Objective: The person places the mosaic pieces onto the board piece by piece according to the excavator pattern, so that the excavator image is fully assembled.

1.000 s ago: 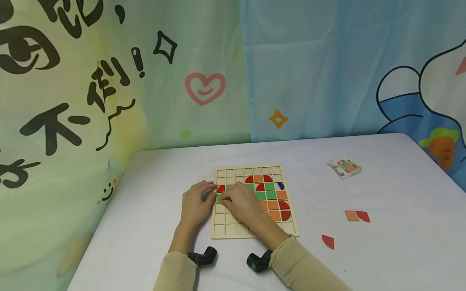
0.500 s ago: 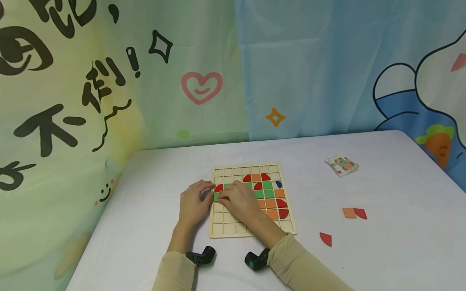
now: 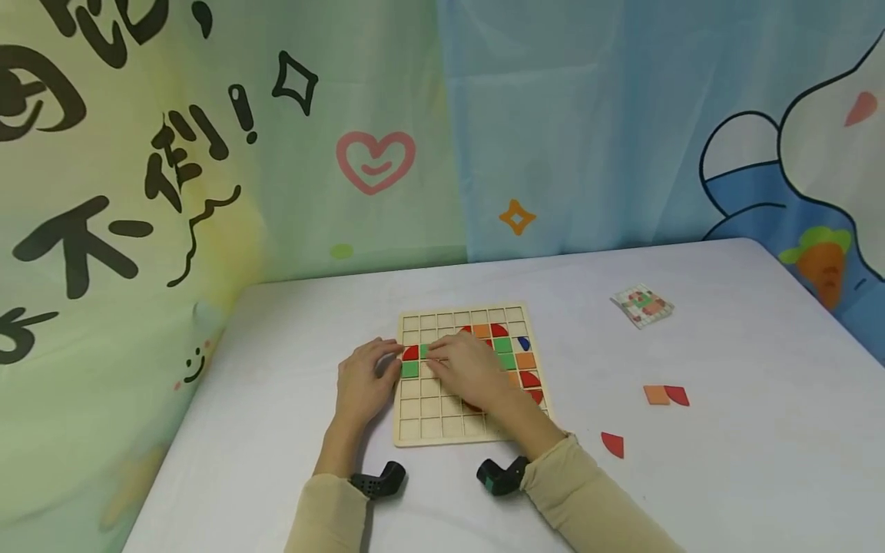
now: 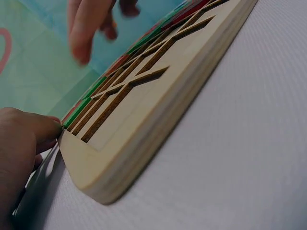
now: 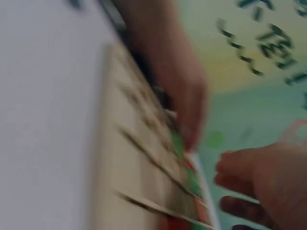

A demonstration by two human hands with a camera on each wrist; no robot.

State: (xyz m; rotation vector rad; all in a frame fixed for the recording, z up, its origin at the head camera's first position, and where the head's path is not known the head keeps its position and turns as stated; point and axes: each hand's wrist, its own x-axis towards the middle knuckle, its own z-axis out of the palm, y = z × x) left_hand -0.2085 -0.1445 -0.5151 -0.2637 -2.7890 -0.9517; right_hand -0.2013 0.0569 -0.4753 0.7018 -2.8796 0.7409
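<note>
A wooden grid board (image 3: 429, 407) lies on the table, partly filled with green, red and orange tiles and one blue piece. Along its left edge rests my left hand (image 3: 365, 380), thumb and index finger touching the rim beside a red quarter-round tile (image 3: 411, 352) and a green square tile (image 3: 411, 369). My right hand (image 3: 473, 369) is over the middle of the board and hides several tiles. In the left wrist view, the right hand's fingers (image 4: 91, 24) hang above the board, loosely bent, with nothing between them. The right wrist view is blurred.
Right of the board lie an orange square tile (image 3: 656, 395), a red quarter-round tile (image 3: 677, 395) against it, and another red quarter-round tile (image 3: 612, 444) nearer me. A stack of pattern cards (image 3: 643, 305) sits farther back. A printed curtain (image 3: 567, 138) hangs behind the table.
My right hand has lifted and shifted right, uncovering the green tile at the board's left and the bare cells near it. My left hand stays at the edge. The head view has shifted slightly.
</note>
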